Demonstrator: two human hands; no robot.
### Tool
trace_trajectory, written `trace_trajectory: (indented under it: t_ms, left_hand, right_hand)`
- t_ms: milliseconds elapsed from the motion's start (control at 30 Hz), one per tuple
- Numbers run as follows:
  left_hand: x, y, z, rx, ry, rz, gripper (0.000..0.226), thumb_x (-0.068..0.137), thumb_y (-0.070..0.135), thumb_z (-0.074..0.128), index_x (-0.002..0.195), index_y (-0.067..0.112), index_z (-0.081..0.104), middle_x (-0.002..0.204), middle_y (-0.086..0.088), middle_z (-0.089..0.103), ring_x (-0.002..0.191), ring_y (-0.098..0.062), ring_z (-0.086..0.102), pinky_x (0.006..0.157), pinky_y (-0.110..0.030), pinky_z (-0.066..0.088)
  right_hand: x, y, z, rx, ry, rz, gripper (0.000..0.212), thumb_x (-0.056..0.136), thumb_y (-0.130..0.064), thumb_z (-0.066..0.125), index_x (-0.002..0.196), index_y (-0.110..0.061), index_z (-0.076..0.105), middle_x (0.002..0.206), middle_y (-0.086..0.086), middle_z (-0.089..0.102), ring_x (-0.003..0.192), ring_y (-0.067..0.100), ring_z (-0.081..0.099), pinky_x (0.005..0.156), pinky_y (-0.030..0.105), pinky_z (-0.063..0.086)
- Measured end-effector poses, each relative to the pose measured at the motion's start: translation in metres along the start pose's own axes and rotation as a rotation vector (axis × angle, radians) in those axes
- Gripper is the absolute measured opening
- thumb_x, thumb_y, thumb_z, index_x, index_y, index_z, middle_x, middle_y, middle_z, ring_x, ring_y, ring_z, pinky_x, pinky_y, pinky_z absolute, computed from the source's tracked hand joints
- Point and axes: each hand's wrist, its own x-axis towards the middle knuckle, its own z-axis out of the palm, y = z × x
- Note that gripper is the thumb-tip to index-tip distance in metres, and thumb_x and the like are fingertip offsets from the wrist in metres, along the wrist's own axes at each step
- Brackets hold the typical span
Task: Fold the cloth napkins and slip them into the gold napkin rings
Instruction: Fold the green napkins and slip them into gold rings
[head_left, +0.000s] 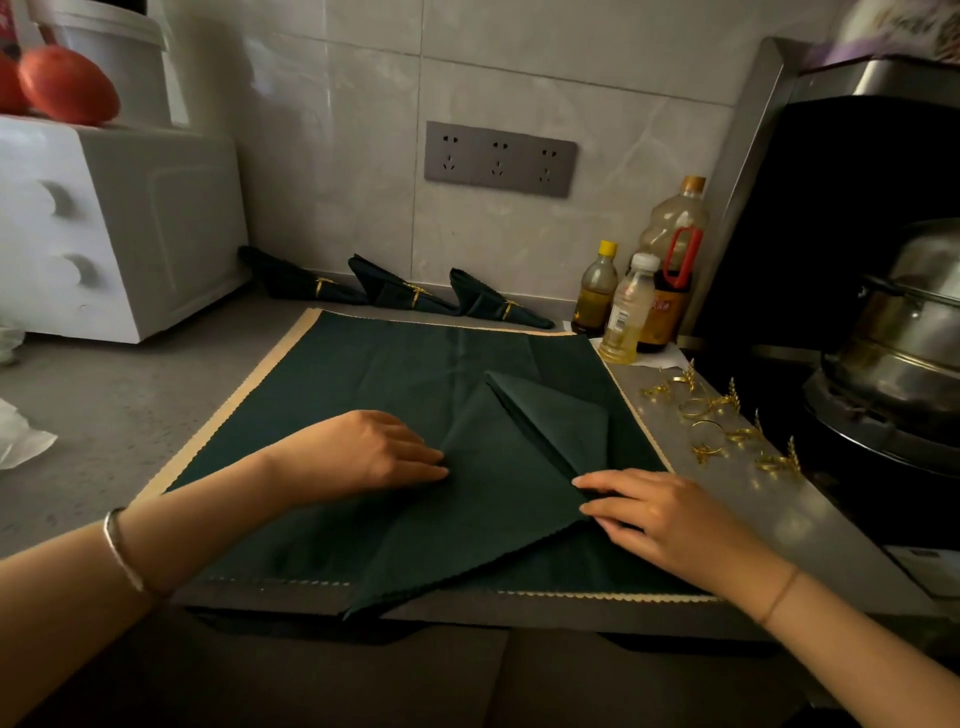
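Green napkin (498, 478) lies part-folded mid-tabletop (104, 405). Left hand (384, 452) is on its 9 o'clock edge and right hand (670, 514) on its 3 o'clock edge. Both are flat, fingers straight, pressing cloth, gripping nothing. Cloth is likely soft, light and slippy; pinch the corners. Gold rings (727, 431) lie farther out at 3 o'clock.

Steel pot (909, 322) half beyond right edge; gold rings (415, 297) on far napkins (382, 288) indistinct

Three folded napkins (402, 296) sit in rings by the wall. One spread napkin (363, 374) lies on the worktop, with one part-folded napkin (498, 493) on it. Three bottles (631, 312). Three sockets (498, 158). Loose gold rings (722, 421): several, too tangled to count.
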Motion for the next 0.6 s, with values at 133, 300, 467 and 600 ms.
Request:
trace_trajectory:
  t_ms: [133,300,467,600]
  left_hand:
    - [0.008,-0.010,0.003,-0.048,0.018,0.054,0.031,0.084,0.029,0.069,0.114,0.021,0.070,0.113,0.005,0.070,0.094,-0.012,0.069,0.078,-0.024,0.055]
    - [0.003,-0.017,0.008,-0.152,0.006,0.050,0.049,0.102,0.042,0.025,0.121,0.022,0.065,0.118,0.005,0.068,0.095,-0.012,0.067,0.072,-0.023,0.055]
    - [0.002,-0.017,0.016,-0.202,0.082,0.049,0.048,0.102,0.044,0.027,0.114,0.025,0.070,0.114,0.007,0.069,0.096,-0.010,0.065,0.072,-0.022,0.054]
    - [0.001,-0.019,0.026,-0.325,0.152,-0.050,0.040,0.101,0.043,0.035,0.105,0.027,0.071,0.102,0.012,0.069,0.095,-0.006,0.060,0.073,-0.019,0.048]
  right_hand:
    - [0.001,0.000,0.004,-0.006,0.016,-0.004,0.038,0.094,-0.040,0.038,0.094,-0.024,0.072,0.108,-0.010,0.068,0.091,0.001,0.064,0.076,0.015,0.050]
    - [0.002,-0.003,0.008,-0.010,0.022,-0.025,0.049,0.101,-0.044,0.023,0.096,-0.023,0.067,0.108,-0.009,0.067,0.086,0.000,0.063,0.070,0.016,0.053]
    - [0.005,-0.001,0.010,0.003,0.024,-0.004,0.033,0.097,-0.039,0.039,0.089,-0.024,0.068,0.108,-0.009,0.067,0.081,0.001,0.062,0.066,0.020,0.054]
    - [0.007,-0.001,0.012,0.136,0.047,0.150,0.026,0.091,-0.043,0.047,0.084,-0.029,0.067,0.113,-0.019,0.062,0.094,-0.004,0.059,0.074,0.017,0.053]
